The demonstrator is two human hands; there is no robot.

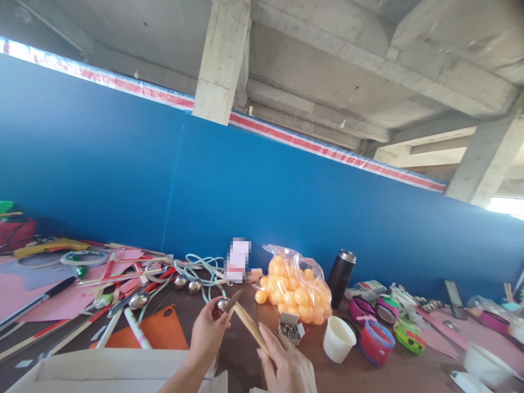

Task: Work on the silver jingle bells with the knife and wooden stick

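Near the bottom centre, my left hand (pixel 208 329) has its fingers closed round a shiny silver ball (pixel 222 304). My right hand (pixel 285 360) grips the light wooden handle of a hammer (pixel 251 326). The hammer's dark, pointed head (pixel 232 299) lies against or just beside the ball; whether they touch is hard to tell. To the right of the hammer, a small open box (pixel 291 329) holds small metal pieces.
A clear bag of orange balls (pixel 297 292), a black bottle (pixel 341 277) and a white cup (pixel 339 339) stand to the right. Sticks, cords and an orange sheet (pixel 158 332) lie left, behind white cardboard (pixel 102 371). A blue partition (pixel 262 191) rises behind.
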